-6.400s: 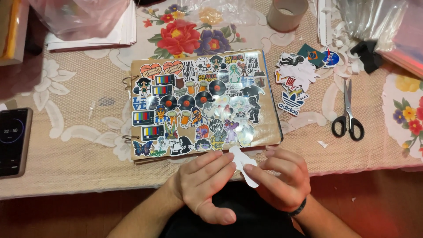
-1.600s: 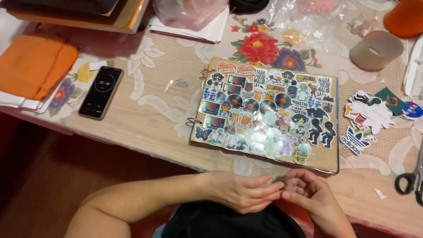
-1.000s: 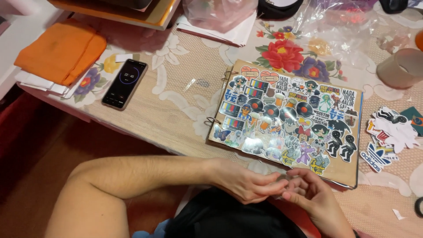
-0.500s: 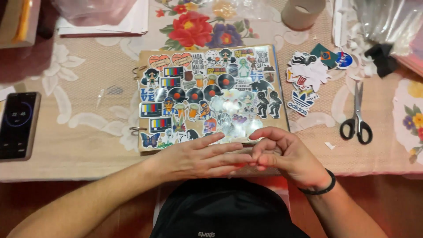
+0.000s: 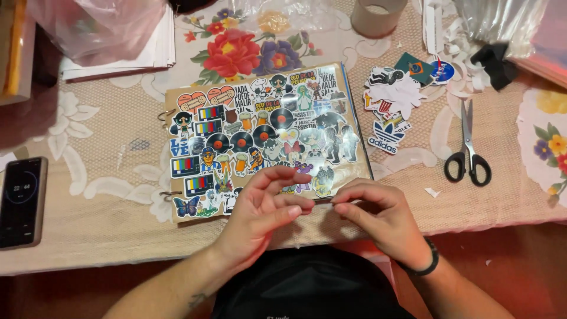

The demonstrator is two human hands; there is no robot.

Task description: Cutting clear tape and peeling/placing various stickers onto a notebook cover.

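My left hand [image 5: 260, 207] and my right hand [image 5: 384, 218] meet at the table's near edge. Between their fingertips they pinch a small thin sticker [image 5: 322, 201], seen almost edge-on. Just beyond them lies a ring-bound notebook cover [image 5: 266, 136] crowded with several colourful stickers, and my left fingers hover over its front edge. My right wrist wears a dark band.
A pile of loose stickers [image 5: 393, 100] lies right of the notebook, with black-handled scissors [image 5: 466, 147] beyond it. A phone [image 5: 20, 201] rests at the far left. At the back are a tape roll [image 5: 378, 15], a plastic bag [image 5: 100, 26] on papers, and paper scraps [image 5: 432, 192].
The view swung left toward the phone and an orange cloth, then back over the notebook. My hands rose from my lap to the notebook's front edge, still holding the sticker.
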